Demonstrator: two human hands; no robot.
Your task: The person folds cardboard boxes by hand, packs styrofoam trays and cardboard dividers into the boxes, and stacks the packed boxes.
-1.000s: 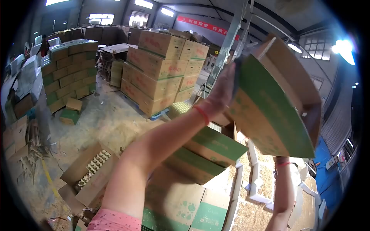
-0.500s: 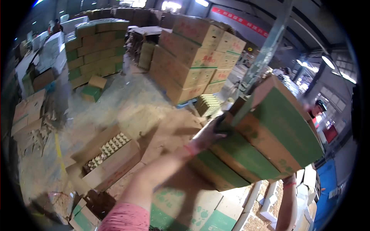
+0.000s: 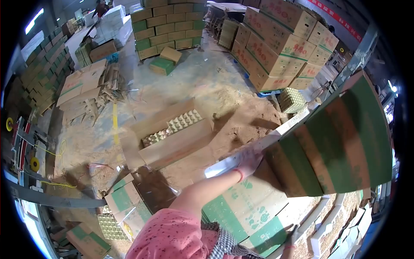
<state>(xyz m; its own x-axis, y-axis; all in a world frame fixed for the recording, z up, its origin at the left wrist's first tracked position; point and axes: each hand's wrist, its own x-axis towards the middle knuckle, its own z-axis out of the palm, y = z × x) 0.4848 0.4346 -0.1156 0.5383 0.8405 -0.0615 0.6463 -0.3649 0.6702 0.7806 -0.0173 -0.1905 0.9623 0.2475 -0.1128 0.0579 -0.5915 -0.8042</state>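
Note:
A leaning stack of green-and-brown cardboard boxes point(image 3: 340, 142) takes up the right side of the head view. My left hand point(image 3: 251, 161), with a red band at its wrist, is at the stack's lower left edge; its fingers are blurred and partly hidden there. Lower down, apart from the stack, my right hand point(image 3: 294, 235) has its fingers stretched out with nothing in them. It is over the printed green-and-white carton point(image 3: 246, 207), beside white-edged trays point(image 3: 317, 220) filled with brown crumbly material.
An open carton point(image 3: 177, 149) holding egg-tray-like inserts sits on the dusty floor. Behind are stacked printed boxes point(image 3: 280, 47) and a wall of cartons point(image 3: 172, 26). Flattened cardboard point(image 3: 84, 86) is piled at left, near a machine frame point(image 3: 21, 146).
The view has swung left and down. My right hand has come away from the boxes and moved lower, while my left hand has shifted from their upper edge to their lower left edge.

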